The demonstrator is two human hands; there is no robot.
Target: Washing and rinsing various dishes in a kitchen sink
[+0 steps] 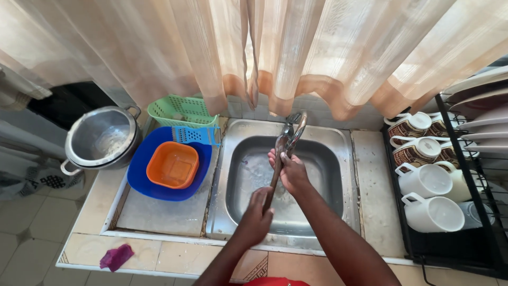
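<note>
Hands: both work over the steel sink (338,159), holding one long utensil between them.
Left hand (256,216): fingers curled tight around the lower end of the utensil's handle, near the front edge of the basin.
Right hand (290,170): fingers wrapped around the upper part of the handle, just under the utensil's metal head.
Utensil (279,159): a long kitchen tool with a dark handle and a shiny metal head; it slants from the left hand up toward the tap. Its exact kind cannot be told.
Tap (298,123): a curved metal spout at the back rim of the sink, touching or just behind the utensil's head; which one cannot be told.
Sink basin: wet, with a little water on the bottom.
Left of the sink: an orange tub (172,164) sits inside a blue basin (138,169); a blue grater (196,135) leans on the basin's far rim, with a green basket (182,110) behind it.
Far left: a metal pot (102,138) with a lid.
Counter edge: a purple cloth (116,257) lies on the tiles.
Right: a black dish rack (450,249) holding white cups (431,180), patterned cups (418,150) and plates.
Above: a pale curtain (254,47) hangs over the back wall.
</note>
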